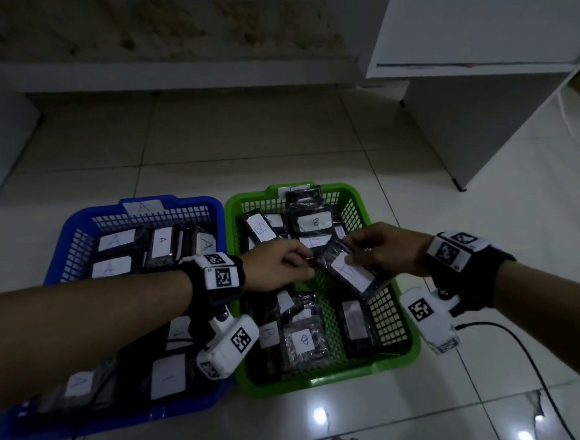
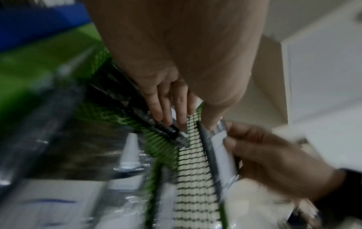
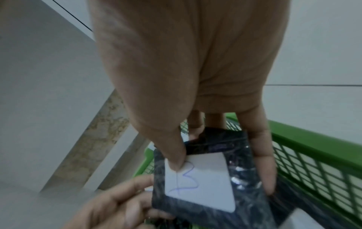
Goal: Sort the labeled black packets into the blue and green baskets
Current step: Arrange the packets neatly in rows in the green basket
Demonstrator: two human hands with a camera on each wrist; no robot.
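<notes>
Both hands are gripping one B-labelled packet lengthwise above the green basket, the right hand pinching its far end, the left hand its near corner.

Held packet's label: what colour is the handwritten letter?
Blue ink on a white label, clearest in the right wrist view.

The floor is laid with glossy pale tiles with thin dark grout lines, and bright spots of lamp glare sit on the tiles nearest the camera. A white desk stands at the far right; left of the desk runs a low white ledge below a mottled beige stone band. The room is dim.
</notes>
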